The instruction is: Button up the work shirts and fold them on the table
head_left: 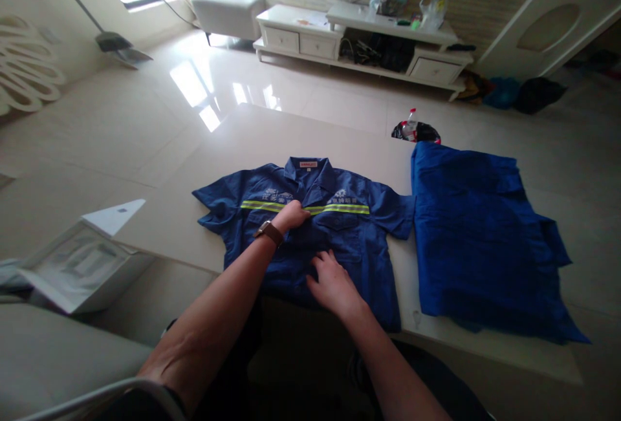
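Observation:
A blue short-sleeved work shirt (373, 266) lies front up on the pale table (334, 127), collar pointing away from me. It has a yellow-and-silver reflective stripe across the chest and white lettering above it. My left hand (291, 215), with a brown-strapped watch on the wrist, is closed on the shirt's front opening at the stripe. Lower down, my right hand (334, 282) rests on the shirt front with its fingers apart. The shirt's bottom edge is partly hidden by my forearms and shadow.
Folded blue cloth (475, 233) lies at the table's right, touching the shirt's sleeve. Behind the table's far edge shows a black bag with a plastic bottle (411, 125). An open white box (82, 266) stands at left. A low white cabinet (317, 46) lines the far wall.

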Demonstrator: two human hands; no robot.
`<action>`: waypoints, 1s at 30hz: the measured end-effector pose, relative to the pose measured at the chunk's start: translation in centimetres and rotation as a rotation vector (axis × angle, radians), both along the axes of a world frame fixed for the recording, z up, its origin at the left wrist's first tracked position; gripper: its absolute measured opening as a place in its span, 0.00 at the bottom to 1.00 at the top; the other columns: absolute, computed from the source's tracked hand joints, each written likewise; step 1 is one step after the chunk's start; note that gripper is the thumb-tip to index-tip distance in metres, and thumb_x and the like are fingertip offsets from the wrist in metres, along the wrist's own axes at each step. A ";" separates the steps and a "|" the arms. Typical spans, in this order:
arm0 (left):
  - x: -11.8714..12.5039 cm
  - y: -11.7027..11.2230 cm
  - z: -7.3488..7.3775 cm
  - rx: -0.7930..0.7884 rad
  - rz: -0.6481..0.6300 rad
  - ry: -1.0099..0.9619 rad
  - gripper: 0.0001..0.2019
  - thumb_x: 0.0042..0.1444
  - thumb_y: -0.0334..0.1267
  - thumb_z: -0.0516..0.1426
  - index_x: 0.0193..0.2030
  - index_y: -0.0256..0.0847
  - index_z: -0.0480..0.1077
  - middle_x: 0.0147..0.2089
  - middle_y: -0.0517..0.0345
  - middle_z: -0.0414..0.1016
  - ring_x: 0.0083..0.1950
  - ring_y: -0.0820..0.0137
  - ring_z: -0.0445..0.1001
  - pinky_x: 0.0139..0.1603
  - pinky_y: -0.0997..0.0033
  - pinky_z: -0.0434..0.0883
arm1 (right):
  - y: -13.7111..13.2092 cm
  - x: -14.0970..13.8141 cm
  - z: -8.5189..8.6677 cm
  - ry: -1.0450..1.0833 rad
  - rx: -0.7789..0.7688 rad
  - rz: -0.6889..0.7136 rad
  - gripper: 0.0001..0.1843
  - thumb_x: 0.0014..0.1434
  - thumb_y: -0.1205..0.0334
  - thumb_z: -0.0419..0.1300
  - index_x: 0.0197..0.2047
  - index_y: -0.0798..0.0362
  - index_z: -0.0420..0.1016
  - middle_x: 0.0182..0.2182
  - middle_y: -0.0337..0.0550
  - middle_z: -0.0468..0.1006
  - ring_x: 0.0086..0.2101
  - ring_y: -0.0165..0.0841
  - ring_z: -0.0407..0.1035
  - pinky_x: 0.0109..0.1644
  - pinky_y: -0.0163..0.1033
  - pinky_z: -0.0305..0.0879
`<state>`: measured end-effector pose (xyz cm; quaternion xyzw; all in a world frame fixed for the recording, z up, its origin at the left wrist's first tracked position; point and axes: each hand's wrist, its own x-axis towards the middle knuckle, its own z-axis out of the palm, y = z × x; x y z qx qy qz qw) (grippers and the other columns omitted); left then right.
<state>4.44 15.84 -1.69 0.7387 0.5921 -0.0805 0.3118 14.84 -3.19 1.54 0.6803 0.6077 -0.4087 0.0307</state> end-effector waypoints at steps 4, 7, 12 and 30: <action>-0.1 -0.1 -0.1 0.032 -0.029 0.002 0.11 0.62 0.38 0.60 0.43 0.31 0.78 0.38 0.43 0.82 0.41 0.62 0.80 0.39 0.72 0.71 | 0.0 -0.1 0.0 0.003 0.001 0.000 0.20 0.70 0.57 0.51 0.61 0.55 0.70 0.63 0.48 0.59 0.72 0.45 0.43 0.74 0.54 0.58; 0.1 -0.6 -0.2 0.084 -0.069 0.009 0.09 0.60 0.37 0.61 0.43 0.33 0.77 0.41 0.43 0.81 0.45 0.60 0.80 0.44 0.71 0.72 | 0.0 -0.1 0.0 0.001 0.007 0.002 0.20 0.70 0.57 0.51 0.61 0.55 0.70 0.62 0.48 0.60 0.71 0.45 0.44 0.74 0.53 0.58; 0.2 -1.8 -0.5 0.198 -0.156 0.006 0.09 0.63 0.32 0.56 0.46 0.32 0.75 0.51 0.36 0.77 0.56 0.56 0.77 0.56 0.66 0.71 | 0.0 0.0 0.0 0.000 0.011 -0.001 0.21 0.70 0.57 0.52 0.62 0.55 0.70 0.62 0.49 0.60 0.71 0.43 0.44 0.75 0.51 0.56; 0.5 -3.4 0.5 0.343 -0.241 0.086 0.11 0.65 0.26 0.50 0.48 0.33 0.73 0.52 0.41 0.74 0.50 0.59 0.77 0.51 0.64 0.71 | 0.1 0.0 0.3 -0.007 0.011 -0.007 0.21 0.70 0.58 0.52 0.61 0.56 0.71 0.62 0.47 0.61 0.71 0.42 0.46 0.76 0.49 0.56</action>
